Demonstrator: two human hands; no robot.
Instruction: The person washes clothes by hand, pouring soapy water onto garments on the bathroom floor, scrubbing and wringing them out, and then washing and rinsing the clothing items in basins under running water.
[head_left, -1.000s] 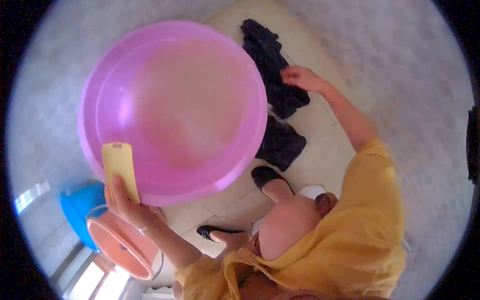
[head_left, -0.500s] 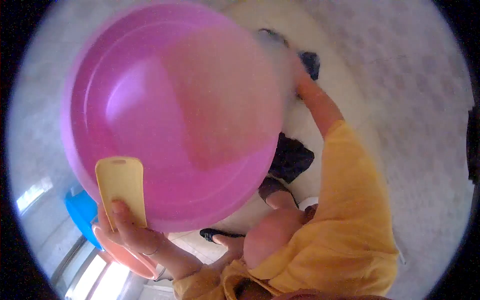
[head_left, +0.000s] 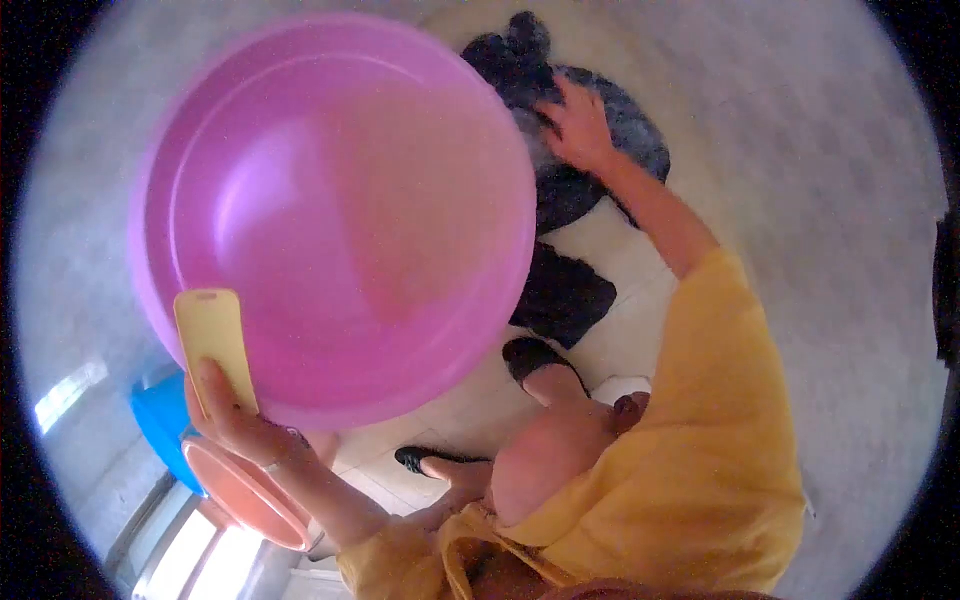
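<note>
A large pink basin (head_left: 290, 340) fills the left and middle of the view, with murky liquid (head_left: 430, 200) over its right part. At the basin's lower left rim, my left hand (head_left: 235, 420) is closed on a flat yellow board (head_left: 213, 330) with a rounded end and a small slot; I cannot tell whether it also grips the rim. To the right of the basin, my right hand (head_left: 582, 128) has its fingers apart over a pile of dark clothes (head_left: 570, 195). Its fingertips are at the cloth, but no grip shows.
Another dark cloth (head_left: 562, 295) lies on the pale tiled floor (head_left: 390, 490), close to my feet in black shoes (head_left: 535, 360). A blue basin (head_left: 162, 430) and an orange basin (head_left: 240, 490) stand at the lower left, by a bright opening (head_left: 190, 560).
The pink basin and my left hand with the yellow board have shifted slightly left. My right hand, blurred before, has moved away from the basin's edge, and more of the dark clothes shows.
</note>
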